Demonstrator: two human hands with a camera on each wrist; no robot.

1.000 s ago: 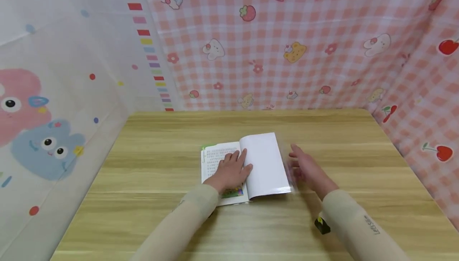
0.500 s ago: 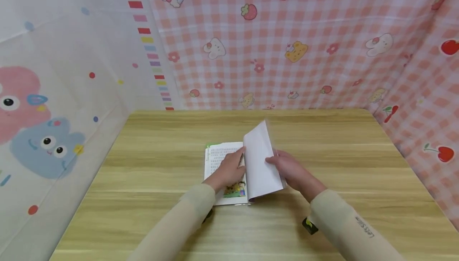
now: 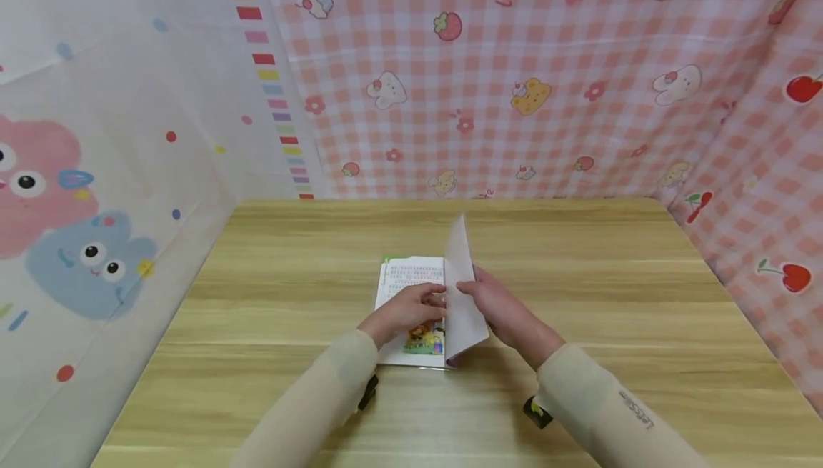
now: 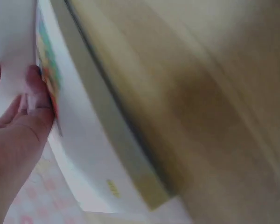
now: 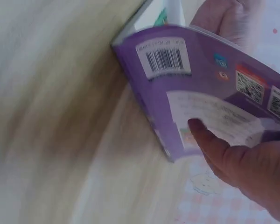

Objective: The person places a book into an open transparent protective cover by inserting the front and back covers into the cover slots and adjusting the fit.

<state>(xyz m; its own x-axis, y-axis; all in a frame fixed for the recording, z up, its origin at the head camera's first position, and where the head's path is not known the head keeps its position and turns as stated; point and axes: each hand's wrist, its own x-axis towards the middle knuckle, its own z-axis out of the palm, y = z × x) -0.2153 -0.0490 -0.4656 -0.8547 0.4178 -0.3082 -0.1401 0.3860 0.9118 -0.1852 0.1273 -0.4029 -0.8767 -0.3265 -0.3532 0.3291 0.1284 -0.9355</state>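
Observation:
An open book lies on the table, its left page (image 3: 398, 275) printed with text and a coloured picture. The white inner side of its back cover (image 3: 464, 311) stands almost upright. My right hand (image 3: 504, 304) pinches that cover at its outer edge, thumb on the white side. In the right wrist view, the purple outer side (image 5: 154, 93) shows a barcode, and fingers of my right hand (image 5: 242, 163) lie against it. My left hand (image 3: 411, 311) touches the left page near the fold, fingers loosely bent. The left wrist view shows the left hand (image 4: 23, 121) beside the thick page block (image 4: 116, 140).
The wooden table (image 3: 289, 254) carries the book near its middle. A pink checked cloth (image 3: 489, 61) hangs behind, and a white cloth with cartoon figures (image 3: 83, 254) hangs at the left. Dark devices sit under both wrists, one device (image 3: 536, 411) below the right sleeve.
My right hand has come in from the right, taken hold of the back cover and swung it up leftward. My left hand, flat on the page before, has lifted and bent its fingers.

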